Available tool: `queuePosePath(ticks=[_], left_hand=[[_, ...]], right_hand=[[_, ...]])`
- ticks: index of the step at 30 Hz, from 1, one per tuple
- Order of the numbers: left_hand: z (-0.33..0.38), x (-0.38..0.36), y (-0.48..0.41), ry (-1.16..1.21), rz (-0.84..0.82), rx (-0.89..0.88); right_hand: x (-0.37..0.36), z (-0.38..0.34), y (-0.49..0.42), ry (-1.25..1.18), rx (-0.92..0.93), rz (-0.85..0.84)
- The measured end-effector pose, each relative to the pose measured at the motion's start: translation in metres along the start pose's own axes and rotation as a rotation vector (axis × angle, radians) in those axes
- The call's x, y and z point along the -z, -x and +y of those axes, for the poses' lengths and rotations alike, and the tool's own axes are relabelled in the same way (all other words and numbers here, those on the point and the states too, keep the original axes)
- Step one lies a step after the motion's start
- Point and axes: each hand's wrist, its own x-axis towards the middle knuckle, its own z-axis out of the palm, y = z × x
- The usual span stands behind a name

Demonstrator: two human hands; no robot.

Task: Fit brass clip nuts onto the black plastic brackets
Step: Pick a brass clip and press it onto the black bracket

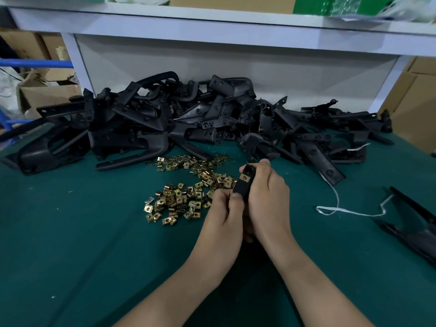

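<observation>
Head feed here. Both hands are pressed together mid-surface and clamped on one bracket. The left hand grips its lower end with the thumb on top, and the right hand wraps it from the side with fingertips up at the top end. A brass nut sits on the bracket's face a bit above the middle. I can't tell how far on it's pushed.

Stuff around them: loose nuts lie in a curved spread just beside the left hand, running back toward the heap of black brackets. That heap fills pretty much the whole far side of the surface, under the white shelf. Its nearest pieces come close behind the right hand's fingertips, so that's the tight side. Off to the right a white string snakes across the green. Past it another black part lies by the right edge, partly cut off by the frame.

Cardboard boxes stand beyond the right edge, with more of them beyond the left. Open green runs wide on the near left, plus a strip between the right hand and the string. The near edge of the surface is out of view below the forearms
</observation>
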Motion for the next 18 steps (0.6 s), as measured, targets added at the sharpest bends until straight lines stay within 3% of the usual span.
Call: queuePosePath(ticks=[18], left_hand=[[0.000, 0.003, 0.001, -0.045, -0.026, -0.036]], right_hand=[[0.007, 0.011, -0.010, -0.056, 0.036, -0.117]])
